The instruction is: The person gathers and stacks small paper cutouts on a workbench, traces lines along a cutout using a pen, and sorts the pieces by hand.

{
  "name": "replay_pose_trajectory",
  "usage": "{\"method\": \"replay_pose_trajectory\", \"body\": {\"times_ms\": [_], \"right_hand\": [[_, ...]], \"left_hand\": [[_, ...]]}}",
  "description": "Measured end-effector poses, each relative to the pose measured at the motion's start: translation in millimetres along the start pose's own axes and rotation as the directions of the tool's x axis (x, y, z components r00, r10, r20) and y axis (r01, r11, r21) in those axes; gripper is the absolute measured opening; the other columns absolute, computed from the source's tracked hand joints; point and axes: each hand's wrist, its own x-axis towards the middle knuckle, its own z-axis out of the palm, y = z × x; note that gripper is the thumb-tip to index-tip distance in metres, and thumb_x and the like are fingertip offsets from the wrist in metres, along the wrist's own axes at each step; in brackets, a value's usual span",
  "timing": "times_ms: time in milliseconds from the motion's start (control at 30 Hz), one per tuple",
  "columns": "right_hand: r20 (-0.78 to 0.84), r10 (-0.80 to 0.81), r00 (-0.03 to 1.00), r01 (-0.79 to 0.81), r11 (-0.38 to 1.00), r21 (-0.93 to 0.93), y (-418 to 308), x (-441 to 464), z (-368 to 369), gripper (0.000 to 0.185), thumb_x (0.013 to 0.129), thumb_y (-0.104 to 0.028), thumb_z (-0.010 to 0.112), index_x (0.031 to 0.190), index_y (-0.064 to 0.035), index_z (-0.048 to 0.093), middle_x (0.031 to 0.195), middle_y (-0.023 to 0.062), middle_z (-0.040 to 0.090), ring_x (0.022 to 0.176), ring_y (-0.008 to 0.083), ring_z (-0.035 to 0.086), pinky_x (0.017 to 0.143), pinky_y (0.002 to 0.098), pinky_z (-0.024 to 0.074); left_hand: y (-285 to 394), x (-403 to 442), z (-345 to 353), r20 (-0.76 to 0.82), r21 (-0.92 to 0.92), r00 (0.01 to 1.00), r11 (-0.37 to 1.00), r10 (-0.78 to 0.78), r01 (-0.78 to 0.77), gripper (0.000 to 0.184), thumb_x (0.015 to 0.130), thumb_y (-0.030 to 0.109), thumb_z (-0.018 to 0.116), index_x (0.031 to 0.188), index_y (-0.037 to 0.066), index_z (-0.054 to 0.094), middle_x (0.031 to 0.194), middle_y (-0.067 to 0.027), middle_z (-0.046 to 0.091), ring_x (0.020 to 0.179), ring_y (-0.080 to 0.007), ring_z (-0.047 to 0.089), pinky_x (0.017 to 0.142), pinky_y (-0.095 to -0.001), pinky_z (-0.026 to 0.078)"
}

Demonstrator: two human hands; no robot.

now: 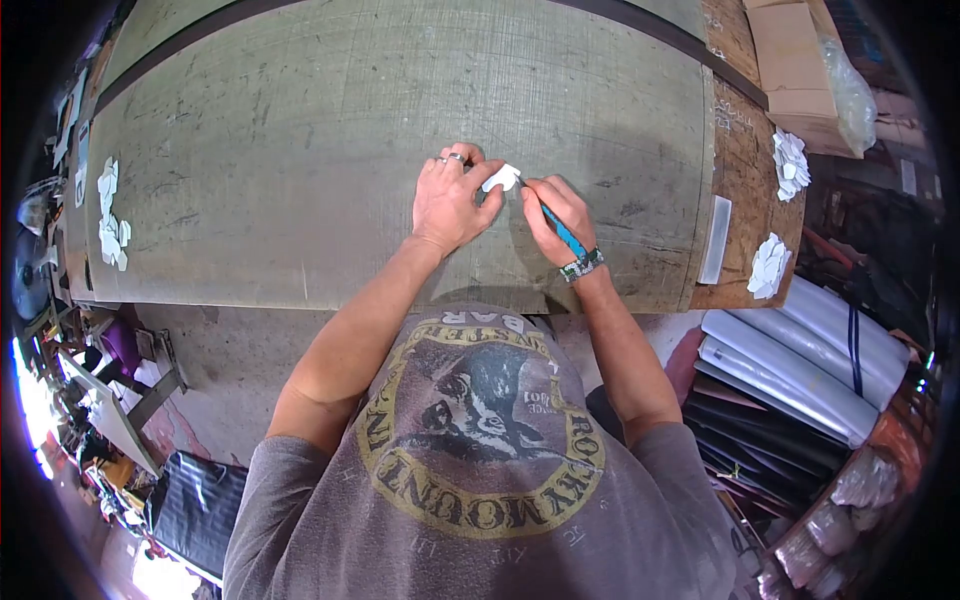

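A small white piece [503,179] lies on the green-grey work surface [350,190] between my two hands. The fingers of my left hand [455,195], with a ring on one, pinch the piece at its left side. My right hand [560,220] is closed round a blue pen-like tool [563,232], its dark tip at the right edge of the white piece. Whether the tip is a blade or a pen point is too small to tell.
Piles of white pieces lie at the right [770,266], upper right [790,165] and left [112,215]. A clear strip [715,240] lies near the right edge. A cardboard box [795,70] stands upper right; plastic rolls [800,345] are below right.
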Motion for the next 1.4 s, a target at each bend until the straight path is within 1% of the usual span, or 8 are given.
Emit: {"method": "replay_pose_trajectory", "body": {"times_ms": [433, 633, 733, 833, 1033, 1133, 1233, 1400], "right_hand": [[0.094, -0.06, 0.994, 0.071, 0.989, -0.127, -5.4, -0.2, -1.3, 0.013, 0.095, -0.007, 0.067, 0.105, 0.0013, 0.069, 0.094, 0.0155, 0.065, 0.08, 0.0358, 0.068, 0.069, 0.045, 0.0557], [0.05, -0.072, 0.996, 0.078, 0.988, -0.136, -5.6, 1.7, -0.6, 0.013, 0.096, -0.008, 0.067, 0.104, 0.0014, 0.069, 0.093, 0.0158, 0.064, 0.081, 0.0357, 0.068, 0.07, 0.0449, 0.0555], [0.155, -0.082, 0.984, 0.1, 0.988, -0.117, -5.5, 0.9, -4.3, 0.013, 0.096, -0.008, 0.067, 0.104, 0.0017, 0.069, 0.094, 0.016, 0.065, 0.082, 0.0354, 0.069, 0.071, 0.0446, 0.0557], [0.073, -0.087, 0.994, 0.096, 0.986, -0.137, -1.9, 4.2, -4.8, 0.014, 0.096, -0.009, 0.067, 0.105, 0.0021, 0.069, 0.094, 0.016, 0.065, 0.081, 0.0354, 0.068, 0.07, 0.0446, 0.0554], [0.156, -0.087, 0.984, 0.106, 0.987, -0.118, -3.6, 3.9, -10.1, 0.015, 0.097, -0.01, 0.067, 0.106, 0.002, 0.069, 0.092, 0.0161, 0.064, 0.079, 0.0361, 0.067, 0.069, 0.0458, 0.0544], [0.101, -0.049, 0.994, 0.063, 0.988, -0.142, -4.0, 4.9, -6.7, 0.015, 0.097, -0.01, 0.067, 0.106, 0.0019, 0.069, 0.092, 0.0162, 0.063, 0.079, 0.0363, 0.067, 0.069, 0.0459, 0.0542], [0.174, -0.085, 0.981, 0.109, 0.985, -0.131, -5.3, 2.7, -7.7, 0.015, 0.097, -0.01, 0.067, 0.106, 0.002, 0.069, 0.092, 0.0163, 0.064, 0.079, 0.0364, 0.067, 0.068, 0.046, 0.0543], [0.104, -0.09, 0.99, 0.104, 0.985, -0.141, -3.2, 5.8, -3.4, 0.015, 0.096, -0.01, 0.068, 0.105, 0.0013, 0.069, 0.092, 0.0162, 0.064, 0.079, 0.036, 0.067, 0.069, 0.0458, 0.0544]], "left_hand": [[-0.9, -0.8, 0.9, -0.011, -0.001, 1.0, 1.0, -0.005, 0.005, 0.031, 0.082, 0.024, 0.081, 0.112, 0.016, 0.078, 0.107, -0.0038, 0.062, 0.098, -0.025, 0.062, 0.086, -0.0404, 0.048], [-1.5, -1.2, 1.8, -0.012, -0.005, 1.0, 1.0, -0.005, 0.005, 0.031, 0.082, 0.025, 0.08, 0.111, 0.017, 0.078, 0.107, -0.0034, 0.062, 0.099, -0.0242, 0.061, 0.086, -0.04, 0.048], [-3.0, -2.1, 3.1, -0.016, 0.006, 1.0, 1.0, 0.0, 0.0, 0.029, 0.082, 0.027, 0.08, 0.11, 0.018, 0.078, 0.107, -0.0023, 0.06, 0.1, -0.0231, 0.061, 0.086, -0.0398, 0.048], [-1.5, -0.3, 2.9, -0.015, 0.004, 1.0, 1.0, 0.004, -0.004, 0.03, 0.082, 0.028, 0.08, 0.11, 0.018, 0.078, 0.107, -0.0022, 0.06, 0.1, -0.0231, 0.061, 0.086, -0.0398, 0.048], [-1.9, 0.2, 2.9, -0.005, 0.003, 1.0, 1.0, -0.002, 0.002, 0.029, 0.083, 0.028, 0.079, 0.11, 0.017, 0.078, 0.108, -0.0021, 0.061, 0.101, -0.0231, 0.061, 0.086, -0.0395, 0.048], [-1.7, -1.6, 2.9, -0.01, -0.003, 1.0, 1.0, -0.015, 0.015, 0.03, 0.083, 0.027, 0.079, 0.111, 0.017, 0.078, 0.108, -0.0026, 0.061, 0.101, -0.0236, 0.061, 0.086, -0.0396, 0.048], [-1.4, -1.7, 1.7, -0.013, -0.004, 1.0, 1.0, -0.014, 0.014, 0.03, 0.083, 0.026, 0.08, 0.112, 0.017, 0.078, 0.108, -0.003, 0.062, 0.1, -0.0239, 0.061, 0.086, -0.0396, 0.048], [-1.4, -1.7, 1.6, -0.011, -0.006, 1.0, 1.0, -0.01, 0.01, 0.031, 0.083, 0.025, 0.08, 0.112, 0.017, 0.078, 0.108, -0.0037, 0.062, 0.098, -0.0245, 0.062, 0.086, -0.0398, 0.048]]}}
